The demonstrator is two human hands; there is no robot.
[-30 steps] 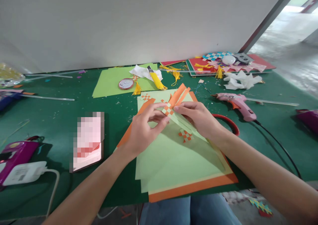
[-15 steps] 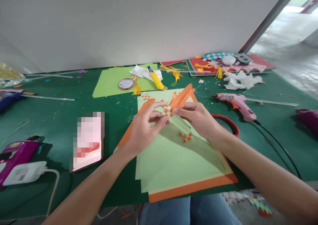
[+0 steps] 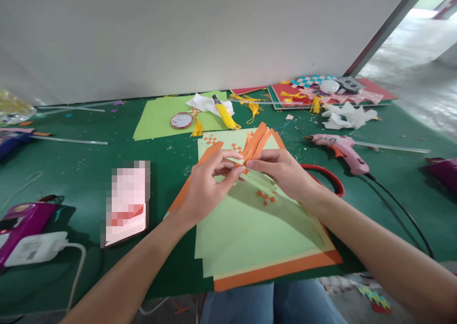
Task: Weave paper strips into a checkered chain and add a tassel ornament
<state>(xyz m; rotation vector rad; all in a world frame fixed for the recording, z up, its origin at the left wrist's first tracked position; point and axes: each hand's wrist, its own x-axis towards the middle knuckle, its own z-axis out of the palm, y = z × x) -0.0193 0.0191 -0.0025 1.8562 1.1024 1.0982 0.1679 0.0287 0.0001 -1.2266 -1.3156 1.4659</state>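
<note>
Between my two hands is a small weave of orange paper strips (image 3: pixel 257 140) and pale green paper strips (image 3: pixel 262 182). My left hand (image 3: pixel 214 181) pinches its left edge between thumb and fingers. Thumb and fingers of my right hand (image 3: pixel 276 169) are closed on the orange strips, which fan up and away from me. The pale green strips slant down to the right, under my right hand. Below lies a stack of pale green paper sheets (image 3: pixel 250 238) with an orange sheet (image 3: pixel 278 270) showing at its edges. Small orange-and-green woven squares (image 3: pixel 267 197) rest on the stack.
A pink glue gun (image 3: pixel 342 151) lies right, its cord running toward me, beside a red ring-shaped handle (image 3: pixel 328 175). A phone (image 3: pixel 126 207) stands left, near a white plug (image 3: pixel 35 248). A yellow utility knife (image 3: pixel 225 113) and a round lid (image 3: pixel 182 120) lie behind.
The orange strips have swung left and toward upright, and now cover the checkered part of the weave. My right hand has shifted slightly left; my left hand stays nearly in place.
</note>
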